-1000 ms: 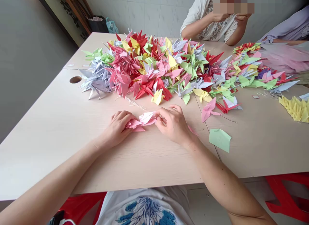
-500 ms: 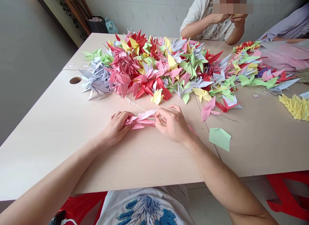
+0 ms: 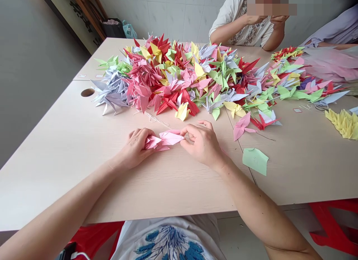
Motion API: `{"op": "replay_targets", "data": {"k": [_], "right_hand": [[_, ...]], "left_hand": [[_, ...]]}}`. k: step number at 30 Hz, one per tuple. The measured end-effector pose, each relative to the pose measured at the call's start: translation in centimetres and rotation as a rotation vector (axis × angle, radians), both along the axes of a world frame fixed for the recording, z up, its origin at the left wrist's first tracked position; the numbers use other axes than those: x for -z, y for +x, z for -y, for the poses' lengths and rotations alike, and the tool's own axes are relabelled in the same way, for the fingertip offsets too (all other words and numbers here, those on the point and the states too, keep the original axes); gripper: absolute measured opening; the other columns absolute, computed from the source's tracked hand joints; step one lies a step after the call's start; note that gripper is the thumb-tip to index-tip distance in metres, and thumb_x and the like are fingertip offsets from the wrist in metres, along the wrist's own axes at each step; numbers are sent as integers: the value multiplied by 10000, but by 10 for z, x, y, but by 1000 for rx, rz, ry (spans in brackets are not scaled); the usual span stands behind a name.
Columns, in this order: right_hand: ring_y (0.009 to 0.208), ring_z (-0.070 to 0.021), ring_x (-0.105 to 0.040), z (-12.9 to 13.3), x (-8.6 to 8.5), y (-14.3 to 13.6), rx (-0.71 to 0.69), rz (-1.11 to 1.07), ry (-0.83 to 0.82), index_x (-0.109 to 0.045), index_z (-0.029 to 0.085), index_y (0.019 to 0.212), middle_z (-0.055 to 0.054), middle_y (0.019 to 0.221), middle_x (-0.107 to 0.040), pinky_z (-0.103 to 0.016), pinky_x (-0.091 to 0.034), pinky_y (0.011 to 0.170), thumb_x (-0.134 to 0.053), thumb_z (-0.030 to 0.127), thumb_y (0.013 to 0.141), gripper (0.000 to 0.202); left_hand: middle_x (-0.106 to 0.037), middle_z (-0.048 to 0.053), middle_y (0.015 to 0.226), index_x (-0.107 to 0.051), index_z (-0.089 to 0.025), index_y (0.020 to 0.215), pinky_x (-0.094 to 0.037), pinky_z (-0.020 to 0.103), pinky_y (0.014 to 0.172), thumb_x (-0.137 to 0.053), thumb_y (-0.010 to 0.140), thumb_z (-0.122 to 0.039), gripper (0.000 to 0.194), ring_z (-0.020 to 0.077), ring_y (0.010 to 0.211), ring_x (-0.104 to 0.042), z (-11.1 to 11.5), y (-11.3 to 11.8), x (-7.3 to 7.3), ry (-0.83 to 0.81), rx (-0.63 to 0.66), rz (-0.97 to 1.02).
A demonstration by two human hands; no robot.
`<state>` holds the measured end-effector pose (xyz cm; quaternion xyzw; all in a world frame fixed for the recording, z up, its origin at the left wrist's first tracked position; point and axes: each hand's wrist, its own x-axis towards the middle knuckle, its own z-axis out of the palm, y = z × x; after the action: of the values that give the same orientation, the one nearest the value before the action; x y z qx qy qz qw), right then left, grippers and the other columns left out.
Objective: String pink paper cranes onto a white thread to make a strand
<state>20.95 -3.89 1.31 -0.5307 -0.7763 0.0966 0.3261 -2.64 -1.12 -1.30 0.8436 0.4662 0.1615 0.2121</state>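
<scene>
Our L hand (image 3: 137,146) grips the pink folded-paper pieces (image 3: 170,138) over the pale wood-grain table (image 3: 156,189); they lie btwn our hands, long axis approx. L–R, pointed tip nearer our R hand (image 3: 203,145), its fingertips pinching a thin pale strand (image 3: 187,136).

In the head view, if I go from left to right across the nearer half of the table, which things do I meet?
Round hole → left hand → pink folded papers → right hand → green paper → yellow folded pieces.
</scene>
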Motion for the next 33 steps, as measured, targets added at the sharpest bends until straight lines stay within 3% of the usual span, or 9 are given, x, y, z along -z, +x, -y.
{"op": "replay_targets", "data": {"k": [6,13,16,19,21,27,33], "right_hand": [[513,-100,-442,-1,-1,3,9,29,56,-630,199,755,75,517,-490,-356,-302,972,-547,194,847,124],[613,-140,-529,6,-13,1,-21,97,173,-614,224,746,45,570,-555,-393,-261,1026,-530,229,885,162],[612,-144,-547,12,-18,-2,-50,54,130,-608,218,886,47,596,-562,-398,-268,1019,-541,334,891,134],[572,-146,-543,15,-20,-5,-83,13,45,-541,163,1171,49,601,-559,-391,-301,976,-559,556,841,513],[546,-144,-530,15,-18,-6,-76,29,-4,-528,128,1228,47,580,-554,-381,-315,945,-568,645,795,675],[465,-100,-447,11,-9,-5,13,125,-67,-666,194,854,62,490,-530,-374,-293,961,-581,485,872,303],[514,-113,-511,13,-11,-8,-6,134,-50,-641,199,766,48,531,-600,-391,-266,988,-656,506,803,309]], "left_hand": [[-592,57,959,-532,-220,976,-338,392,870,-533,889,-441,237,236,909,-493,1,1,4,127,75,-73],[-580,74,944,-505,-220,945,-326,431,897,-508,888,-379,169,258,913,-495,5,4,2,199,43,-177],[-584,81,972,-508,-224,951,-316,445,911,-519,879,-365,159,269,942,-494,6,5,0,183,4,-200],[-587,84,984,-511,-220,954,-316,449,912,-534,864,-336,149,273,949,-491,6,5,2,181,-30,-198],[-586,80,977,-508,-217,955,-317,448,910,-537,858,-320,145,271,943,-492,6,5,3,184,-39,-194],[-583,74,973,-498,-224,950,-321,436,909,-537,859,-324,141,268,949,-494,6,5,3,176,-60,-173],[-585,70,961,-486,-226,935,-329,422,886,-545,865,-372,173,263,934,-502,5,5,7,185,-77,-157]]}}
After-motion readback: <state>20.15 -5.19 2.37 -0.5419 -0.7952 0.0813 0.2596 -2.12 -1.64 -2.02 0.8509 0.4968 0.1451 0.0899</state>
